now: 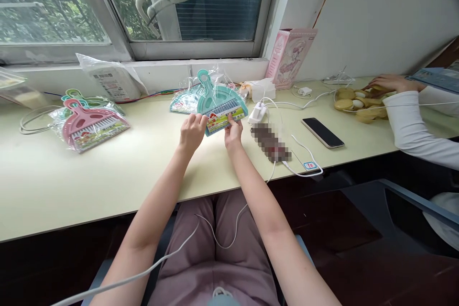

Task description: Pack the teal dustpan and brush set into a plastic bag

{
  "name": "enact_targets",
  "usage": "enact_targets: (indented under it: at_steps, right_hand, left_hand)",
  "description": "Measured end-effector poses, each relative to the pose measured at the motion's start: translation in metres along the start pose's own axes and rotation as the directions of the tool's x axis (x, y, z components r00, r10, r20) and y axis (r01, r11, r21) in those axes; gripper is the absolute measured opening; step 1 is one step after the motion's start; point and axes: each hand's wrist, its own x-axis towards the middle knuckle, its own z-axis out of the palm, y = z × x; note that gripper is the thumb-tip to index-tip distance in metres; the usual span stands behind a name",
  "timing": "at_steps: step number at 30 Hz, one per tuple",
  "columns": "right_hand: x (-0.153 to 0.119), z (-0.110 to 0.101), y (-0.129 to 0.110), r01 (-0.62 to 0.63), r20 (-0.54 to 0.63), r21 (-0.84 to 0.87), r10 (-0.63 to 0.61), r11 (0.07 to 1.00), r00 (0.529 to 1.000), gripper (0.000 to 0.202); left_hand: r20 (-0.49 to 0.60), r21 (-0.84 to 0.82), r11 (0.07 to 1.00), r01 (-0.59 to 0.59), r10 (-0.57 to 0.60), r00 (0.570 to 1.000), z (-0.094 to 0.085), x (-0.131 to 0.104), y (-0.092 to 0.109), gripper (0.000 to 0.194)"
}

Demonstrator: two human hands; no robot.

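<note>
Centrally, the teal dustpan-and-brush set (wrapped in clear plastic) is raised just above the table; the left hand grips its lower left corner, the right hand its lower edge, thumb on the printed label.

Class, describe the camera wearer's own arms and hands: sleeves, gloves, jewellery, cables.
The left forearm and right forearm are bare, no sleeves in view. The left hand and right hand wear no gloves; no watch or bracelet shows. A white cable crosses the left arm.
</note>
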Motion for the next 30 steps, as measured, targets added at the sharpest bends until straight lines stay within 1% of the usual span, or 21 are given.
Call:
enact_targets:
  at_steps: [3,5,12,16,21,25,27,28,29,30]
  right_hand:
    - [-0.0005,0.0010,0.0021,-0.007,0.004,-0.014,0.007,1.000,1.000,0.037]
    - [0.0003,0.0011,0.0034,-0.005,0.002,-0.025,0.005,1.000,1.000,0.036]
    - [0.0043,-0.0008,0.0075,-0.019,0.002,-0.007,0.019,1.000,1.000,0.035]
    - [0.0053,-0.0022,0.0090,-0.016,-0.002,-0.022,0.016,1.000,1.000,0.035]
    - [0.0052,-0.0015,0.0074,-0.025,-0.021,-0.016,0.025,1.000,0.999,0.034]
    - [0.0050,-0.0009,0.0062,-0.034,-0.024,-0.029,0.034,0.999,0.999,0.032]
    - [0.0051,-0.0016,0.0059,-0.030,-0.010,-0.043,0.030,0.999,1.000,0.032]
    - [0.0053,-0.0023,0.0056,-0.027,-0.003,-0.047,0.027,0.998,1.000,0.032]
    - [0.0055,-0.0031,0.0052,-0.025,0.002,-0.046,0.025,0.999,1.000,0.032]
    - [0.0058,-0.0039,0.0046,-0.024,0.002,-0.038,0.024,0.999,1.000,0.032]
  left_hand:
    - [0.055,-0.037,0.997,-0.073,0.075,0.996,-0.0003,-0.0002,0.0027,0.029]
    - [0.063,-0.041,0.995,-0.096,0.098,0.993,0.0000,-0.0006,0.0038,0.028]
    - [0.038,-0.020,0.995,-0.095,0.095,0.995,0.0014,-0.0014,0.0024,0.030]
    - [0.073,-0.075,0.994,-0.079,0.084,0.994,-0.0001,-0.0010,0.0036,0.031]
    - [0.133,-0.083,0.994,-0.076,0.087,0.987,-0.0026,0.0002,0.0056,0.034]
    - [0.160,-0.152,0.986,-0.074,0.098,0.982,-0.0004,-0.0015,0.0043,0.033]
    - [0.146,-0.200,0.978,-0.050,0.081,0.986,-0.0003,-0.0039,0.0054,0.030]
    - [0.114,-0.224,0.974,-0.023,0.049,0.992,-0.0011,-0.0050,0.0067,0.027]
    - [0.063,-0.248,0.969,0.019,-0.003,0.998,-0.0027,-0.0056,0.0082,0.024]
    - [0.000,-0.276,0.958,0.076,-0.079,0.997,-0.0047,-0.0054,0.0095,0.025]
